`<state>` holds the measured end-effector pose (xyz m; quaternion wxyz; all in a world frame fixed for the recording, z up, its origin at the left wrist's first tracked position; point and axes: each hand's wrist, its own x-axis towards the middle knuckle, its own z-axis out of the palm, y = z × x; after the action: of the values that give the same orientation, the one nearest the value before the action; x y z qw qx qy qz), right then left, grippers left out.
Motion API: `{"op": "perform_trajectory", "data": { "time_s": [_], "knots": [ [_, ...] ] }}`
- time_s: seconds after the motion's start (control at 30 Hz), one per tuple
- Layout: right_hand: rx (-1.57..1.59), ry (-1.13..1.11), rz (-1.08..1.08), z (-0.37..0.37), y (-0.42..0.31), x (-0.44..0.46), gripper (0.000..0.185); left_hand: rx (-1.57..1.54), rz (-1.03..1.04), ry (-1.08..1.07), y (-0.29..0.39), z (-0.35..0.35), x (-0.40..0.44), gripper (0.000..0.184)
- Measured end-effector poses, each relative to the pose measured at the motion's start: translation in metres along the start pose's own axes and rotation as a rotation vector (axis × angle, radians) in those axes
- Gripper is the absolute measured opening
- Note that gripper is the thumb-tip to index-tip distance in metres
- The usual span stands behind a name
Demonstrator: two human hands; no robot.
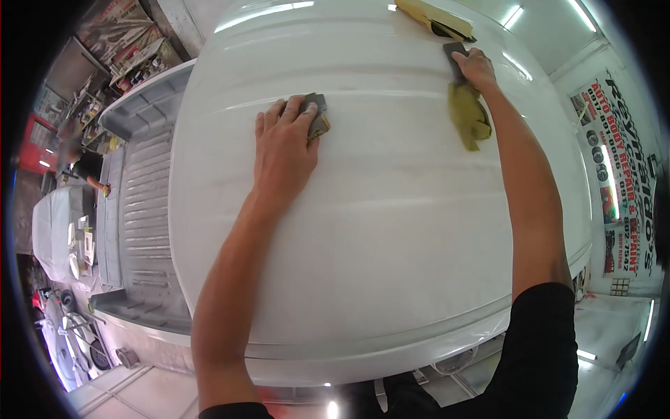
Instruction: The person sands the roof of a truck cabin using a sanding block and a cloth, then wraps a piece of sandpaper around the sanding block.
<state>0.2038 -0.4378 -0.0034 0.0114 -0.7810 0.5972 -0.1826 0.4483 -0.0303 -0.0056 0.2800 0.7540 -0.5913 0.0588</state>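
Observation:
My left hand [283, 150] presses on the white truck cab roof [363, 251], its fingers closed around a small grey sanding pad [319, 126] with a yellowish edge. Farther right, my right hand [480, 70] grips a dark grey sanding block [453, 57] between thumb and fingers. Just below that hand a crumpled olive-yellow cloth [467, 120] lies on the roof. Near the roof's far edge rests a folded yellow sheet [433, 19] with a dark underside.
On the left is the ribbed grey truck bed [146, 209]. Beyond it a person in a dark shirt [88, 166] leans with one hand on its edge. A covered vehicle [52, 220] and a motorcycle [77, 335] stand farther out. A lettered banner [618, 174] hangs at right.

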Motion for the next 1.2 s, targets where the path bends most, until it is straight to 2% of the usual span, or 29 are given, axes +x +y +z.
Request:
{"op": "perform_trajectory", "data": {
  "time_s": [0.07,0.17,0.37,0.4,0.43,0.5,0.53,0.63,0.7,0.77,0.9,0.97,1.0,1.13,1.2],
  "knots": [
    [-0.013,-0.009,0.026,0.004,-0.001,0.004,0.065,-0.011,0.04,-0.017,-0.005,0.0,0.001,0.045],
    [-0.049,0.083,-0.049,0.017,-0.012,0.009,0.067,0.01,0.036,-0.011,-0.007,-0.001,0.0,0.046],
    [0.024,0.061,-0.054,0.019,-0.055,-0.003,0.055,-0.016,0.023,0.024,-0.005,0.001,-0.003,0.044],
    [0.048,0.058,-0.084,0.022,-0.064,-0.002,0.067,-0.018,0.023,0.03,-0.006,0.002,-0.002,0.044],
    [0.068,0.069,-0.082,0.025,-0.074,-0.004,0.063,-0.02,0.023,0.034,-0.006,0.003,-0.002,0.044],
    [0.114,0.084,-0.082,0.031,-0.103,-0.013,0.054,-0.028,0.021,0.034,-0.005,0.002,-0.002,0.044],
    [0.112,0.042,-0.147,0.032,-0.116,-0.014,0.053,-0.035,0.019,0.033,-0.005,0.001,-0.002,0.043],
    [0.121,0.066,-0.168,0.037,-0.173,-0.035,0.052,-0.052,0.023,0.049,-0.005,0.001,-0.002,0.042],
    [0.106,0.054,-0.297,0.06,-0.203,-0.032,0.051,-0.061,0.023,0.052,-0.004,-0.001,-0.001,0.041],
    [0.188,0.045,-0.303,0.05,-0.252,-0.063,0.047,-0.059,0.037,0.061,-0.006,-0.001,-0.002,0.041],
    [0.3,-0.062,-0.474,0.041,-0.322,-0.115,0.041,-0.044,0.07,0.097,-0.008,0.004,0.0,0.039],
    [0.326,-0.25,-0.519,0.023,-0.344,-0.135,0.045,-0.063,0.081,0.107,-0.006,0.002,-0.001,0.037],
    [0.333,-0.274,-0.567,0.021,-0.349,-0.144,0.046,-0.072,0.092,0.115,-0.004,0.0,0.001,0.037],
    [0.472,-0.357,-0.695,0.013,-0.34,-0.168,0.051,-0.107,0.099,0.029,-0.005,-0.001,0.004,0.033],
    [0.582,-0.373,-0.712,0.001,-0.317,-0.168,0.051,-0.052,0.133,0.071,-0.007,0.005,0.003,0.036]
  ]
}}
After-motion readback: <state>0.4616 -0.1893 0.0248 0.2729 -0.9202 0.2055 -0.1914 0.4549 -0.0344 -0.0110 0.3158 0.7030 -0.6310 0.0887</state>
